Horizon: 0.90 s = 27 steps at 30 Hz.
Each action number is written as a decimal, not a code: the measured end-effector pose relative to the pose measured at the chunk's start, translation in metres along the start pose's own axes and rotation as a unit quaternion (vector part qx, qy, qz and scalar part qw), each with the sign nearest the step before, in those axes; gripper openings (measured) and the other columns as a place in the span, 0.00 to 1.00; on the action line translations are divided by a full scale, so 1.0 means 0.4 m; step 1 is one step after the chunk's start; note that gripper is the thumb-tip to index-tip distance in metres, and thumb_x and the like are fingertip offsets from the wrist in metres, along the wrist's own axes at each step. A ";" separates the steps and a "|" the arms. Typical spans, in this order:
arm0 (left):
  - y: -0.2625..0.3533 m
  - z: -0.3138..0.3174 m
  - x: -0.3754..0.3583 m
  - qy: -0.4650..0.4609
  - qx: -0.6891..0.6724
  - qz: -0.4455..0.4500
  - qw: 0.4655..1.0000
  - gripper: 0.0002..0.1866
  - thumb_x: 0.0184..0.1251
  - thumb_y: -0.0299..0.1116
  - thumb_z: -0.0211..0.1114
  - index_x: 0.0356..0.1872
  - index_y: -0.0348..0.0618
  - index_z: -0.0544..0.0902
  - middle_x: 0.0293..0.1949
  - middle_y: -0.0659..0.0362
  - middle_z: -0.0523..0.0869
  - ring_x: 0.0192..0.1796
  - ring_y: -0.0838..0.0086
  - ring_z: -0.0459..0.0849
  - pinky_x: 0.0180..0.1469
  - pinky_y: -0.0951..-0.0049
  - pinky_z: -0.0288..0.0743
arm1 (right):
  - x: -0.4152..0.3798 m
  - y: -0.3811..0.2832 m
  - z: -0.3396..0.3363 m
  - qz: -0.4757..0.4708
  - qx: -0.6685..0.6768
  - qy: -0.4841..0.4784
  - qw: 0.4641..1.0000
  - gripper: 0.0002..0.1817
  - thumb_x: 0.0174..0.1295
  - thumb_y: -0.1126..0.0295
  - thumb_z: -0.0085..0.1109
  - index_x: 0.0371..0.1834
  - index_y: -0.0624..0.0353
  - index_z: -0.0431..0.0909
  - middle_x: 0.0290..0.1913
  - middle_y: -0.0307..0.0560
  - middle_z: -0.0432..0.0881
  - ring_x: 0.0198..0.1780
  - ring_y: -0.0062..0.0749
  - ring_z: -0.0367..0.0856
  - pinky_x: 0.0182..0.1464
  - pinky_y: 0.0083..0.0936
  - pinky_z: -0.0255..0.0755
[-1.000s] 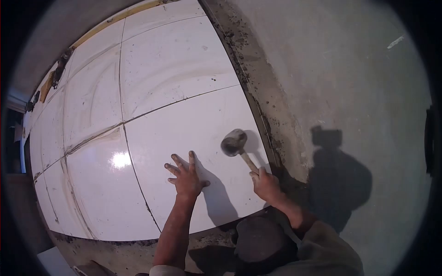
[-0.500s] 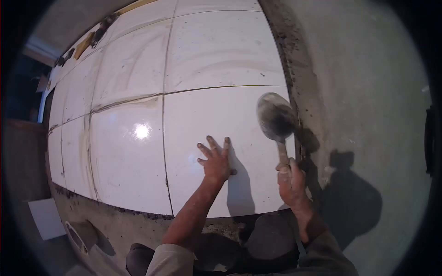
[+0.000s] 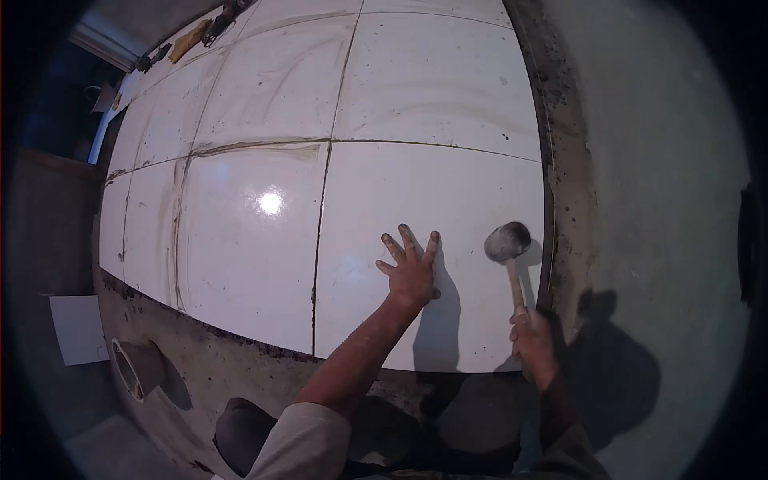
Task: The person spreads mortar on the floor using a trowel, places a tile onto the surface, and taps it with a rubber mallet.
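Note:
My left hand [image 3: 411,276] lies flat with fingers spread on a large white tile [image 3: 376,200], near its middle. To its right, my right hand [image 3: 531,340] is wrapped round the wooden handle of a mallet [image 3: 508,242]. The mallet's dark, rounded head is low over the right part of the same tile, its shadow close beside it; whether it touches the surface I cannot tell. A thin dark joint separates this tile from its left neighbour [image 3: 248,240].
More white tiles [image 3: 440,80] continue beyond and leftward, some smeared. A grey wall [image 3: 656,160] stands right. At lower left are a bucket-like container [image 3: 140,368] and a white tile piece [image 3: 78,330]. Tools and a yellowish item [image 3: 190,40] lie far left.
The mallet head has come down and nearer to me, and is no longer blurred. My left hand stays flat on the tile. The whole view has shifted, with the tiles turned slightly.

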<state>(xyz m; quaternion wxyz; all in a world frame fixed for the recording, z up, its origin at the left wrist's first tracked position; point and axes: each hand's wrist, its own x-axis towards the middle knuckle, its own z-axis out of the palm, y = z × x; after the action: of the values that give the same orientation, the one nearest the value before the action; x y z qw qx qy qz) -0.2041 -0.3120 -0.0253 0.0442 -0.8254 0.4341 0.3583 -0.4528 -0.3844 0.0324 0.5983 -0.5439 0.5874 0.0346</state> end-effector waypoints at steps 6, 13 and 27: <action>0.000 0.004 0.003 -0.006 -0.010 0.007 1.000 0.66 0.42 0.46 0.83 0.78 0.65 0.42 0.75 0.32 0.30 0.72 0.21 0.30 0.59 0.17 0.54 | -0.043 -0.083 -0.041 -0.095 0.072 0.105 0.987 0.16 0.75 0.58 0.43 0.36 0.58 0.70 0.19 0.31 0.63 0.17 0.12 0.63 0.17 0.19 0.60; 0.001 0.006 -0.018 -0.005 -0.013 0.005 1.000 0.65 0.41 0.45 0.83 0.78 0.63 0.44 0.74 0.30 0.31 0.72 0.20 0.31 0.58 0.16 0.56 | -0.045 0.143 0.004 -0.167 -0.281 0.111 0.939 0.14 0.70 0.61 0.52 0.39 0.64 0.73 0.31 0.71 0.78 0.40 0.71 0.77 0.35 0.54 0.71; 0.023 0.018 0.018 0.020 0.042 0.025 0.999 0.67 0.39 0.43 0.84 0.78 0.60 0.44 0.77 0.39 0.36 0.77 0.34 0.36 0.65 0.24 0.55 | -0.091 0.153 0.058 -0.167 -0.097 0.146 0.970 0.15 0.69 0.61 0.54 0.34 0.63 0.72 0.20 0.55 0.71 0.23 0.42 0.73 0.29 0.37 0.68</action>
<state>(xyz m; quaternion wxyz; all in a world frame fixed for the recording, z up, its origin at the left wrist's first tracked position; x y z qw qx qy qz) -0.2121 -0.3199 -0.0329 0.0608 -0.8184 0.4702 0.3247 -0.4900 -0.3217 0.0155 0.4479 -0.6891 0.5629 -0.0883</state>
